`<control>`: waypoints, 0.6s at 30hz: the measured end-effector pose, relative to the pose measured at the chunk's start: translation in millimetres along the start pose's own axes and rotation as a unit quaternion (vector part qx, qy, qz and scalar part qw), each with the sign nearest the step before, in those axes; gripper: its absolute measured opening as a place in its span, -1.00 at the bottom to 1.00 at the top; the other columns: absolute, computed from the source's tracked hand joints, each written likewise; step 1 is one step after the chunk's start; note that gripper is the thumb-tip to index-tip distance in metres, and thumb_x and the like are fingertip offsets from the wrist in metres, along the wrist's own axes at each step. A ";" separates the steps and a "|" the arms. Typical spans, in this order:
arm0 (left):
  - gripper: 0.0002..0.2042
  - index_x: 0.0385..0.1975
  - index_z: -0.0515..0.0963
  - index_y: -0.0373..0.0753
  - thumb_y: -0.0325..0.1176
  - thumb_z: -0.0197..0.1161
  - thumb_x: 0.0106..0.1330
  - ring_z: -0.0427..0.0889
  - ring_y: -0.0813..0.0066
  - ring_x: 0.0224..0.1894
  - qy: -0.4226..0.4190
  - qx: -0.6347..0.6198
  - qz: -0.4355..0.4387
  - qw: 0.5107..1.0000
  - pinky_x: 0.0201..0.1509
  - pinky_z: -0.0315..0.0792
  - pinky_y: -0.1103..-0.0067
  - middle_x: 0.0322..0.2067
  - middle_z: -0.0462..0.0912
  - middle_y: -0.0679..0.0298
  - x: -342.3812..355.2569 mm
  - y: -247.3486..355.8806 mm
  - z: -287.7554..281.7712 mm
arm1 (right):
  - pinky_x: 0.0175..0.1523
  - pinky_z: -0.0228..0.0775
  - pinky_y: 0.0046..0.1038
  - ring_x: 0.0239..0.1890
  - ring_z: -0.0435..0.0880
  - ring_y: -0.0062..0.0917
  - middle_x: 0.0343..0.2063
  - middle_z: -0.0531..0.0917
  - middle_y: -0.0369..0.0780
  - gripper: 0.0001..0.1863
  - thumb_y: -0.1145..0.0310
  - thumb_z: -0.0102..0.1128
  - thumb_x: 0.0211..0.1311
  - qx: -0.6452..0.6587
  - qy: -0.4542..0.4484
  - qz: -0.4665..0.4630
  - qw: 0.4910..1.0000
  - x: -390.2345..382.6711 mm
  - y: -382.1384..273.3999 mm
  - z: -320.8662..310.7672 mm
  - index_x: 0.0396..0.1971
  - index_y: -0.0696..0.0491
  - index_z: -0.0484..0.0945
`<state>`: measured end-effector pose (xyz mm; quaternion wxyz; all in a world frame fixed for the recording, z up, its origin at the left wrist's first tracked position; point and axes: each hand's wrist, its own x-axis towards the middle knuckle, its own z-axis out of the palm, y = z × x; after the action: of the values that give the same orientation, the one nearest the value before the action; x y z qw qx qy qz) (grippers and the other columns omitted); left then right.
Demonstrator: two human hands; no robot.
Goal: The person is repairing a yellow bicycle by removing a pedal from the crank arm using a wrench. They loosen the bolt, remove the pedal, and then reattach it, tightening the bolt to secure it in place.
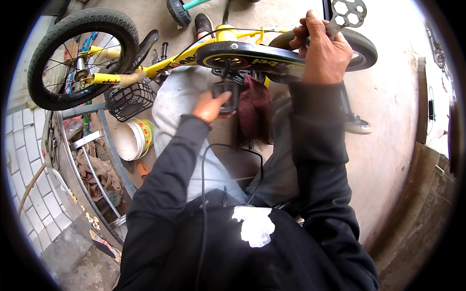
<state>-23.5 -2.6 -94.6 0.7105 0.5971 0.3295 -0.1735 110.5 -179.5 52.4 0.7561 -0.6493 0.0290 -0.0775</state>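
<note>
A yellow child's bicycle (177, 59) lies across the view in front of me, apparently turned over. My left hand (211, 106) is closed on its black pedal (228, 94), slightly blurred. Close above that pedal runs a long black chain guard (250, 54). My right hand (324, 51) is raised over the rear wheel (361, 46) at the guard's right end. It grips a flat grey bicycle spanner (348, 13) with several hexagonal holes, the holed head pointing up and away. A dark red cloth (255, 109) hangs between my knees below the frame.
The front wheel (36, 63) stands up at far left, a black wire basket (130, 99) under it. A white bucket (131, 140) and a metal frame (116, 150) stand left of my leg. Another person's shoe (204, 24) shows beyond the bicycle. A cable (204, 194) crosses my lap.
</note>
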 end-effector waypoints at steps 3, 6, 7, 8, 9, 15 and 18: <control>-0.74 -0.20 0.50 -0.31 -0.25 0.19 0.25 0.65 0.43 -0.47 -0.024 0.029 0.026 0.999 -0.49 0.56 0.58 -0.42 0.61 0.20 10.1 4.8 47.1 | -0.57 0.22 -0.69 -0.65 0.56 -0.64 -0.60 0.63 -0.22 -0.73 0.25 0.25 0.15 -0.032 0.019 -0.007 0.999 0.7 1.0 -2.6 -0.46 0.19 0.58; -0.69 -0.12 0.46 -0.29 -0.21 0.18 0.26 0.64 0.43 -0.47 -0.039 0.032 0.049 0.998 -0.49 0.53 0.60 -0.39 0.61 0.21 -2.9 9.3 60.2 | -0.58 0.23 -0.68 -0.66 0.56 -0.64 -0.59 0.63 -0.22 -0.73 0.25 0.25 0.16 -0.025 0.026 -0.004 0.999 4.6 1.8 -4.9 -0.46 0.19 0.58; -0.68 -0.11 0.45 -0.28 -0.21 0.18 0.26 0.64 0.43 -0.47 -0.060 0.026 0.039 0.997 -0.50 0.53 0.60 -0.39 0.60 0.21 -6.3 14.0 62.0 | -0.60 0.21 -0.68 -0.69 0.50 -0.66 -0.63 0.59 -0.24 -0.77 0.29 0.22 0.17 -0.003 0.021 -0.001 1.000 7.1 2.8 -4.7 -0.49 0.18 0.55; -0.73 -0.10 0.46 -0.30 -0.33 0.15 0.26 0.60 0.50 -0.53 -0.045 -0.027 0.031 0.998 -0.61 0.49 0.62 -0.43 0.62 0.21 -8.5 18.0 68.3 | -0.62 0.18 -0.67 -0.71 0.44 -0.68 -0.67 0.55 -0.27 -0.79 0.32 0.19 0.18 0.020 0.013 0.003 1.000 8.8 3.7 -3.2 -0.53 0.16 0.52; -0.74 -0.11 0.46 -0.29 -0.32 0.15 0.26 0.60 0.51 -0.53 -0.052 -0.031 0.038 0.997 -0.61 0.49 0.62 -0.43 0.62 0.21 -9.2 19.3 71.4 | -0.64 0.15 -0.67 -0.74 0.39 -0.70 -0.71 0.50 -0.30 -0.79 0.36 0.17 0.19 0.042 0.005 0.007 0.999 8.8 3.6 -2.1 -0.57 0.14 0.49; -0.76 -0.15 0.46 -0.30 -0.32 0.12 0.26 0.61 0.51 -0.52 0.005 0.029 0.066 0.997 -0.57 0.48 0.60 -0.41 0.64 0.23 -1.6 12.4 79.0 | -0.65 0.13 -0.67 -0.76 0.37 -0.72 -0.76 0.49 -0.31 -0.77 0.36 0.18 0.20 0.050 -0.016 -0.003 0.999 7.1 3.4 -0.8 -0.60 0.15 0.49; -0.74 -0.14 0.44 -0.32 -0.31 0.12 0.26 0.62 0.50 -0.51 -0.030 0.002 0.072 0.997 -0.57 0.48 0.62 -0.41 0.63 0.21 -7.3 11.2 74.5 | -0.64 0.18 -0.65 -0.75 0.41 -0.69 -0.75 0.50 -0.28 -0.77 0.39 0.17 0.21 0.055 -0.026 -0.008 0.998 10.8 10.9 -4.5 -0.60 0.17 0.49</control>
<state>-2.1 -72.8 -76.2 0.7293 0.6155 0.2636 -0.1405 121.4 -184.1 41.6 0.7903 -0.6089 -0.0005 -0.0681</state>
